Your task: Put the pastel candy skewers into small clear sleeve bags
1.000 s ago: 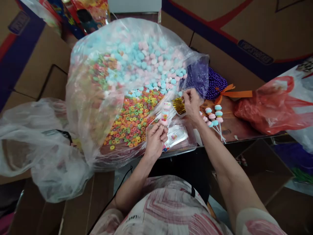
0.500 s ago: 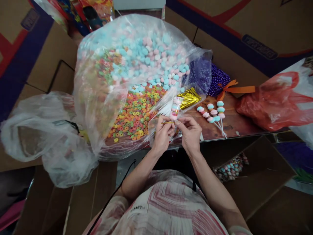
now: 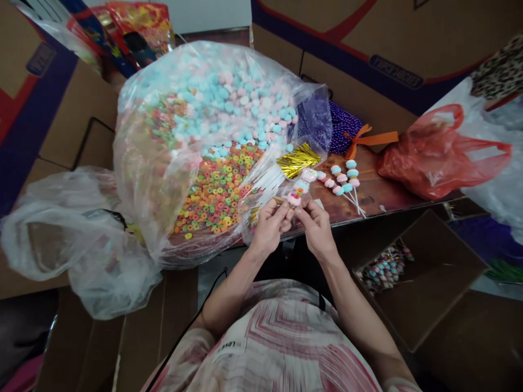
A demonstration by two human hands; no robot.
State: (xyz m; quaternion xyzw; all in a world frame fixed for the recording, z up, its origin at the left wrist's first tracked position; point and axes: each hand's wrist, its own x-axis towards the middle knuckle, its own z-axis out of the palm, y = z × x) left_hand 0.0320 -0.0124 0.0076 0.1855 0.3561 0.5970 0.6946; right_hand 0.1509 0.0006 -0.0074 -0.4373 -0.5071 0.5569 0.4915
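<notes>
Two-handed, pinches wrapped candy [image 3: 301,185], pointing lengthwise far-right, by its near end in fingertips of left hand [image 3: 268,224] and right hand [image 3: 318,227] alike.

Marshmallows [image 3: 241,100] lay behind ring candies [image 3: 220,188] in plastic bag [image 3: 131,147]. Rightward on table [image 3: 371,198] lay twist ties [image 3: 299,159], candy skewers [image 3: 352,173], then carrier bag [image 3: 433,158]. Wrapped skewer [image 3: 298,191] was between left hand [image 3: 269,226] and right hand [image 3: 318,226], before twist ties. Below table, right: carton [image 3: 441,283] contained candies [image 3: 385,270].
</notes>
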